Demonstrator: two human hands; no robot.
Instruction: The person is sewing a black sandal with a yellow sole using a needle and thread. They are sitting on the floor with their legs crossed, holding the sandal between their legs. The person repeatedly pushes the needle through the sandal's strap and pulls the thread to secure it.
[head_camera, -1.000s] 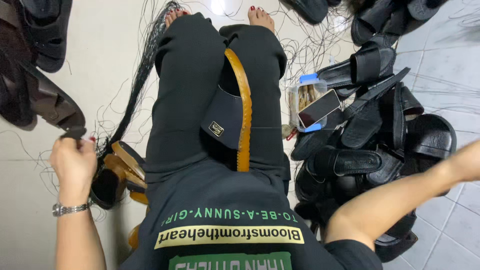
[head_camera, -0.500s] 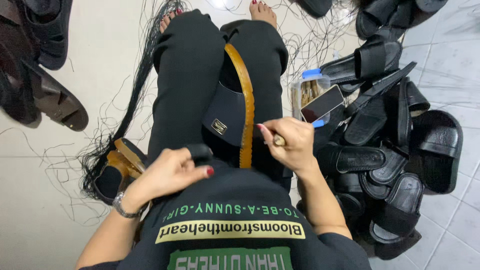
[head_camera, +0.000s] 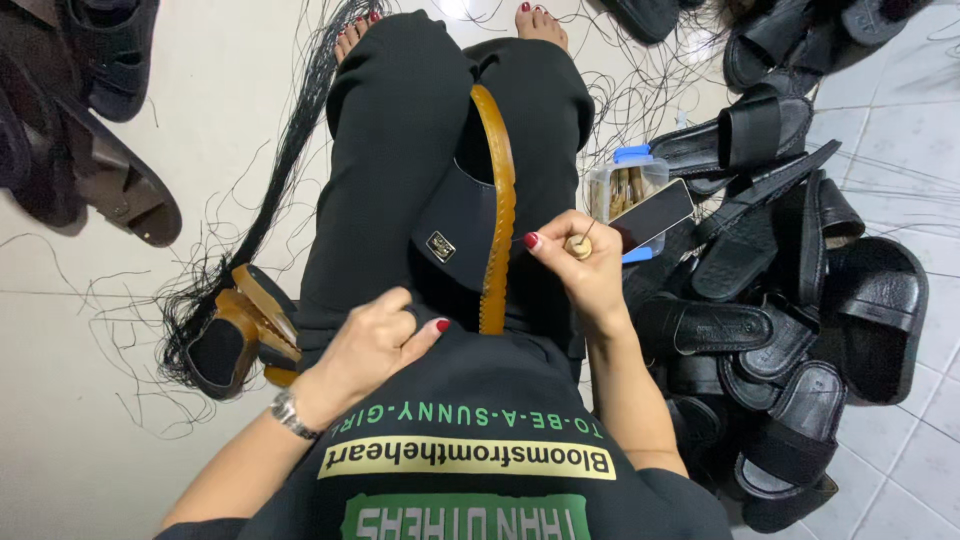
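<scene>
Head view: right hand (head_camera: 585, 268) fingers around wooden-handled awl (head_camera: 578, 245) beside sandal (head_camera: 470, 225).

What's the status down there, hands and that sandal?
Right hand pinching a wooden-handled tool at the sandal edge. Left hand gripping its near end on the lap. Loose black threads alongside, nothing blocking.

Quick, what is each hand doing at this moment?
Left hand: closed, resting on the lap beside the sandal; whether it holds anything cannot be told.
Right hand: closed on a small wooden-handled tool, at the sandal's edge.
</scene>
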